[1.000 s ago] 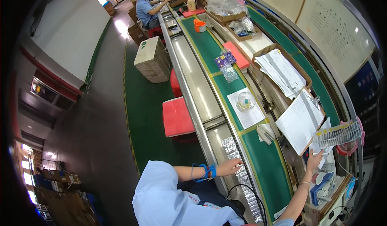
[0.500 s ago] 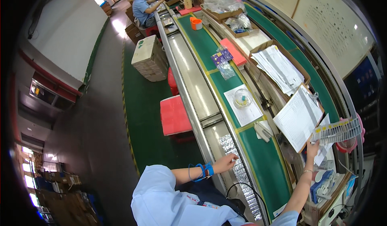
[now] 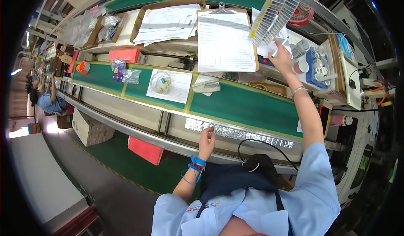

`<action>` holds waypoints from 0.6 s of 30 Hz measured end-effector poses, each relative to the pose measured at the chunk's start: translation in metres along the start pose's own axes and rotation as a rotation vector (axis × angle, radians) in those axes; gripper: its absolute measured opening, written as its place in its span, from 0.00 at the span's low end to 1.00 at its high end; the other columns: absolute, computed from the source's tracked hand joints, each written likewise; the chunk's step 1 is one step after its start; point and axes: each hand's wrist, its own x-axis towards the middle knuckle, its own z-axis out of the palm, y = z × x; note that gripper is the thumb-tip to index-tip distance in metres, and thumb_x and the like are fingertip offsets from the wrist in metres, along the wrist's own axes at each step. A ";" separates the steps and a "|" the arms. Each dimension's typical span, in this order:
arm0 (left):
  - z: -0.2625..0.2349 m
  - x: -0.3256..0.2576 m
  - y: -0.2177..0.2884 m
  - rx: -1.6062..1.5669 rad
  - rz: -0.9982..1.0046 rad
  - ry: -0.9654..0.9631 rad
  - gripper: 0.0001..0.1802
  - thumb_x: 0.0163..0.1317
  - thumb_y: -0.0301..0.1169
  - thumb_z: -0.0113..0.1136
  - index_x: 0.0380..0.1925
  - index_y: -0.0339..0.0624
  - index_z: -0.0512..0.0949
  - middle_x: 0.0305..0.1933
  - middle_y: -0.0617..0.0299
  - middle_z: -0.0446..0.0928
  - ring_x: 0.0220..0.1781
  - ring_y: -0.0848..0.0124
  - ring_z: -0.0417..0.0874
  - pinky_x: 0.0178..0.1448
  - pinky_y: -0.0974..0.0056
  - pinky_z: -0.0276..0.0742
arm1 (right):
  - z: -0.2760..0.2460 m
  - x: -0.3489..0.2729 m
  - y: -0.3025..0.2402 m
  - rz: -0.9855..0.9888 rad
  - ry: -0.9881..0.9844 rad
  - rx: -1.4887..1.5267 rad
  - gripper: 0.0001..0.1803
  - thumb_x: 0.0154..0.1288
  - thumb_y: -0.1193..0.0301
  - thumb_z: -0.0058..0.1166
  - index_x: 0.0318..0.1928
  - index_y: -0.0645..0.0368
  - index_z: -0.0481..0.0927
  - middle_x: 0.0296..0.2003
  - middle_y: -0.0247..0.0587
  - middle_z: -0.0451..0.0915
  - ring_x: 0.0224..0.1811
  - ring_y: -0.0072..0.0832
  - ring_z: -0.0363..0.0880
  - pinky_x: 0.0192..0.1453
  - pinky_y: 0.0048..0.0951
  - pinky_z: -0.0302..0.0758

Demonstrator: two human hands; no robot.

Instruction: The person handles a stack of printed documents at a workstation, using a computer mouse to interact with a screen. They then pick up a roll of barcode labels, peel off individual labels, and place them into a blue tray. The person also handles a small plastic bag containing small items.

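Observation:
My right hand point(image 3: 281, 60) reaches to the shelf beyond the belt, its fingers bent in at white papers point(image 3: 266, 47). Something white shows at its fingertips, too small to make out. Just above rises a grey rack of small compartments point(image 3: 275, 15), tilted, with yellow marks along its lower edge. Left of this hand lies a clipboard point(image 3: 223, 42) with a printed form. My left hand point(image 3: 206, 143), with a blue band at the wrist, hovers by a silvery foil strip point(image 3: 240, 134), fingers loosely apart and holding nothing.
On the green belt point(image 3: 248, 107) are a clear round dish point(image 3: 160, 82) on a sheet, pale strips point(image 3: 206, 85) and an orange cup point(image 3: 83, 67). A blue basket point(image 3: 318, 67) stands right of my right arm, a pink fan point(image 3: 301, 13) behind the rack. Another person point(image 3: 52, 103) sits far left.
My view has swung round to the right, so the belt now runs across it. My right hand is still at the papers by the rack; my left hand still hangs near the foil.

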 end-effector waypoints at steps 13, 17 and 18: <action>-0.012 0.005 0.003 -0.019 0.020 0.101 0.14 0.54 0.25 0.45 0.43 0.39 0.67 0.34 0.55 0.70 0.27 0.65 0.72 0.33 0.63 0.68 | 0.046 -0.004 -0.009 -0.016 -0.133 -0.247 0.30 0.48 0.62 0.56 0.50 0.66 0.67 0.45 0.55 0.72 0.47 0.48 0.70 0.50 0.43 0.66; -0.006 0.005 -0.002 -0.033 0.023 0.155 0.14 0.53 0.24 0.46 0.42 0.39 0.67 0.32 0.55 0.69 0.27 0.66 0.72 0.33 0.63 0.68 | 0.050 0.015 -0.018 0.037 -0.305 -0.341 0.27 0.49 0.60 0.54 0.46 0.65 0.68 0.44 0.57 0.71 0.48 0.50 0.68 0.48 0.43 0.65; -0.007 0.005 0.002 -0.023 -0.017 0.126 0.14 0.53 0.24 0.46 0.41 0.38 0.67 0.32 0.55 0.69 0.28 0.66 0.72 0.33 0.63 0.68 | 0.053 0.016 -0.014 0.019 -0.286 -0.336 0.25 0.50 0.61 0.53 0.44 0.66 0.69 0.43 0.57 0.72 0.46 0.51 0.69 0.47 0.44 0.65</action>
